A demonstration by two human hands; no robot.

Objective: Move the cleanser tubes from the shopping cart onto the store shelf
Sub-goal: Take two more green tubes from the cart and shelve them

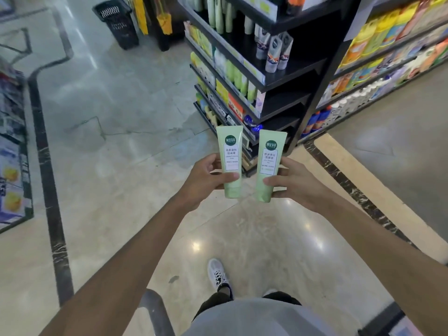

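Observation:
Two pale green cleanser tubes stand upright, cap end down, in front of me at mid-frame. My left hand (206, 179) grips the left tube (231, 151) around its lower part, thumb across the front. My right hand (294, 181) holds the right tube (270, 156) the same way. The tubes are a small gap apart. Ahead stands the black store shelf (286, 76), an end unit with several tiers; green tubes and grey-white tubes (276, 50) stand on it, and its right side has bare boards. A grey cart handle (155, 309) shows at the bottom edge.
A black shopping basket (116, 23) stands on the floor at the far left. Long shelves with colourful packs (388, 57) run along the right aisle. A low display (12, 151) lines the left edge. My shoe (217, 272) is on the glossy tile floor.

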